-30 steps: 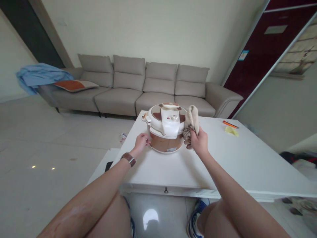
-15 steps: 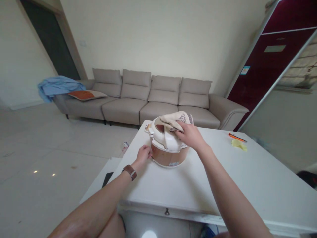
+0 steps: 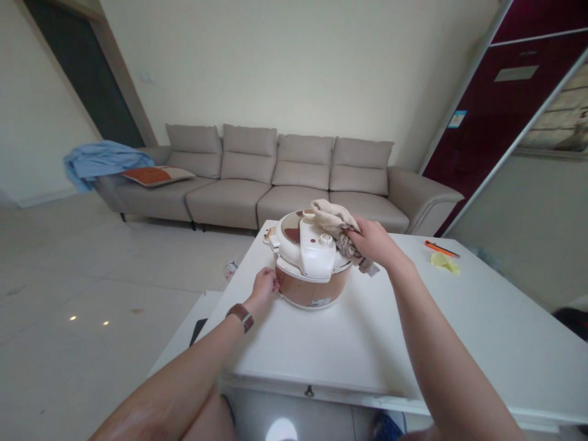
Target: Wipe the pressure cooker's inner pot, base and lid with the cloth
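Note:
On the white table [image 3: 294, 343] stands a round electric cooker [image 3: 309, 291] with a copper-coloured body and a white lid. The lid has a brown see-through window and a white top piece with a knob. At the cooker's lower left side is my left hand [image 3: 265, 285], its fingers curled against the body; the fingertips are partly hidden. My right hand [image 3: 374, 242] grips a bunched beige cloth [image 3: 337, 222] with a darker pattern. This cloth lies against the right and far part of the lid, and one corner hangs off to the right.
An orange utility knife [image 3: 440, 248] and a yellow scrap [image 3: 444, 263] lie at the table's far right. Behind the table stands a grey sofa [image 3: 234, 199] with a blue cloth and an orange cushion. A dark red fridge [image 3: 496, 104] is at the back right.
My right hand has moved the cloth right, from the lid's top piece to its right edge, uncovering the knob. The left hand stays at the cooker's side.

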A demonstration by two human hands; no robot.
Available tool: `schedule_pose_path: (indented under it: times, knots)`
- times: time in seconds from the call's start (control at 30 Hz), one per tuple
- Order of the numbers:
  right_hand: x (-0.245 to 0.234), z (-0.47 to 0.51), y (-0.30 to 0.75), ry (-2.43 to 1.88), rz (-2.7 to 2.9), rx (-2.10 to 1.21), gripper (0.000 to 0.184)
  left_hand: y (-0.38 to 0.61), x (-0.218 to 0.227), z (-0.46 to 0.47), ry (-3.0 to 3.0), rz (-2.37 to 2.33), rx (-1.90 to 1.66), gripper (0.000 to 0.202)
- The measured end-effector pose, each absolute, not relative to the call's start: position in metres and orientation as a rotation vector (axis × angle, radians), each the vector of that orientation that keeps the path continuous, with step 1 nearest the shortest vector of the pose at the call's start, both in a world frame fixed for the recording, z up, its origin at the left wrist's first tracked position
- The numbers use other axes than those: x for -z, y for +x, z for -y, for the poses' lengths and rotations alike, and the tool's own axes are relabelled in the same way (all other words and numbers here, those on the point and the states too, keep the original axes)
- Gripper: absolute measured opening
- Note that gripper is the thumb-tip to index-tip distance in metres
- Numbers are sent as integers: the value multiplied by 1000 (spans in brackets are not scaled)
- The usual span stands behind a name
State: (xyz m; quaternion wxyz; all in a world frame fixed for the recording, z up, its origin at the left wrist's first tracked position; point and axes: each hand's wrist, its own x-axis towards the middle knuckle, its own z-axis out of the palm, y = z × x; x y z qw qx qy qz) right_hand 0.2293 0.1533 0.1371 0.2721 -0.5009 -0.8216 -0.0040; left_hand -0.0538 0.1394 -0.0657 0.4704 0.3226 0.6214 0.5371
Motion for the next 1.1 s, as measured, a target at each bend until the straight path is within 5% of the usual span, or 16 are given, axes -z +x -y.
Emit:
schedule_pose_path:
  times: [0.67, 1.1]
  knots:
    - [-138, -131, 206, -992, 2351, -205, 26, -56, 64, -132, 805, -1506, -1320, 9]
    - [-133, -116, 180, -1147, 2416, 249, 23, -51, 67, -129, 857, -1516, -1311, 8]
